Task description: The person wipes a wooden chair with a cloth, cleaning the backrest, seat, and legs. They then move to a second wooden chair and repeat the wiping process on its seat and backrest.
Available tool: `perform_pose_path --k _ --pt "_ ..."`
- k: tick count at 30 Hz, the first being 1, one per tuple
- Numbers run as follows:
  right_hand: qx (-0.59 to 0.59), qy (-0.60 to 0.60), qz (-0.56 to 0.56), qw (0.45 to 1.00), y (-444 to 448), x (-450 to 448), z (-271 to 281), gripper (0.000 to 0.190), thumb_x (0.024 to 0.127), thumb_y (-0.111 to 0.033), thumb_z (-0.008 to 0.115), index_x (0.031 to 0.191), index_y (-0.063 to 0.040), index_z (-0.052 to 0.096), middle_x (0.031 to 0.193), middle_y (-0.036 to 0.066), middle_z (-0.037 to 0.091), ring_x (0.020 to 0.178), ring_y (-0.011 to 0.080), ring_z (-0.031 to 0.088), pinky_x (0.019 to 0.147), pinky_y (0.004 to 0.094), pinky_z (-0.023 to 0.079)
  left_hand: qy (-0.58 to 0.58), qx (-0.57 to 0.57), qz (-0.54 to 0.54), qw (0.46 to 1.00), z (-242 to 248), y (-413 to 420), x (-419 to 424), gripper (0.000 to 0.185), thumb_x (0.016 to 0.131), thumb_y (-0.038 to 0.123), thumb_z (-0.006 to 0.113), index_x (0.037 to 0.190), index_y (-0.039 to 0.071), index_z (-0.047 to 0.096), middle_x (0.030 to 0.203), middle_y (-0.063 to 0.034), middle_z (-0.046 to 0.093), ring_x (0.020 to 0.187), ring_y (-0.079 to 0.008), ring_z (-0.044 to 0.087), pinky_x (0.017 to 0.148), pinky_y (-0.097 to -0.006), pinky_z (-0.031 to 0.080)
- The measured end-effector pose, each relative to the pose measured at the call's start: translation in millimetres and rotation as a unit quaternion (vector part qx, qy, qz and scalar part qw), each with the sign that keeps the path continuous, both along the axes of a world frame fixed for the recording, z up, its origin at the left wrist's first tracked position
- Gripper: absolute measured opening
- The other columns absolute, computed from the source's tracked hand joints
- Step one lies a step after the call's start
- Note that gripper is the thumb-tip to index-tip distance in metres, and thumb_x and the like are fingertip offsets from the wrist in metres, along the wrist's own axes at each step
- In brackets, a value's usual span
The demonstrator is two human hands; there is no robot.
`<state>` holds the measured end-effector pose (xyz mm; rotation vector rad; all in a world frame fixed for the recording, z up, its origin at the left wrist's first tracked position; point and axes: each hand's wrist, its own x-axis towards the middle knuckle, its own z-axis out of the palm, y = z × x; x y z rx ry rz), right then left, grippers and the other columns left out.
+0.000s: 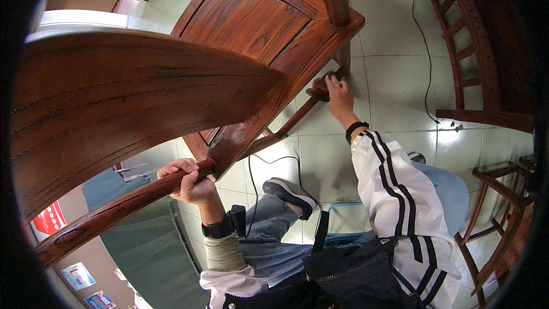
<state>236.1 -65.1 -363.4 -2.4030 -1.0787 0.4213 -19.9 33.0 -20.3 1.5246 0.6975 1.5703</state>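
Note:
A polished reddish-brown wooden chair [248, 15] is tilted in front of me, its panelled seat towards the top of the view. Its broad curved back splat [141, 81] fills the left side. My left hand [188, 180] is wrapped around a round back post [116, 210], close to where it meets the seat frame. Below the seat's edge, my right hand [341, 92] has its fingers curled over a lumpy brown piece [319, 89] at the end of a thin stretcher [298, 116], beside a leg. Whether this piece is cloth or carved wood, I cannot tell.
A black cable [299, 171] lies on the tiled floor near my shoe [289, 195]; another cable [426, 60] runs farther right. Wooden furniture with slats [465, 51] stands at the upper right, and a wooden stool-like frame [493, 206] at the lower right. A dark green surface [146, 249] is at lower left.

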Motion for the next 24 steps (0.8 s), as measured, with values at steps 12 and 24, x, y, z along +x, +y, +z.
perform_pose_path --k 12,24 --pt "-0.099 -0.066 0.043 0.992 5.3 -72.6 -6.0 0.044 0.092 -0.012 0.054 0.135 -0.005 0.05 0.151 0.01 0.033 0.131 0.0329 0.039 0.1 0.0444 0.04 0.01 0.004 0.007 1.0 2.4 -2.4 2.2 0.036 0.054 0.0 0.051 0.088 0.007 0.044 0.063 -0.0074 0.048 0.058 -0.0174 0.049 0.061 -0.0247 0.045" --pt "-0.007 -0.138 0.229 0.964 31.2 -169.9 20.3 0.029 0.086 -0.018 0.059 0.112 -0.01 0.068 0.139 0.008 0.045 0.121 0.0275 0.044 0.09 0.0406 0.041 0.003 -0.001 0.033 0.999 3.2 -4.4 5.8 0.035 0.054 0.0 0.051 0.087 0.006 0.043 0.063 -0.0079 0.049 0.056 -0.0167 0.048 0.061 -0.0254 0.044"
